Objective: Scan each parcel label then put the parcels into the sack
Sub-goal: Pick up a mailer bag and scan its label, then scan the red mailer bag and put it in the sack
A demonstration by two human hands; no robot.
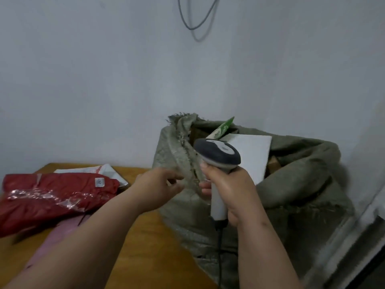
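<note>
A grey-green woven sack (295, 184) stands open to the right of the wooden table (150, 243). Inside it a white parcel (252, 155) and a green-and-white packet (223, 128) show. My right hand (231, 188) grips the white handle of a barcode scanner (217, 155), held upright in front of the sack's mouth. My left hand (158, 186) is at the sack's near rim with loosely curled fingers and holds nothing that I can see. A red parcel (54, 197) with clear tape lies on the table's left, over a white parcel (100, 170) and a pink parcel (56, 238).
A pale wall rises behind the table and sack, with a grey cable (195, 21) looped at the top. The scanner's black cord (219, 247) drops down the front of the sack. A pale frame (354, 236) runs diagonally at the right edge.
</note>
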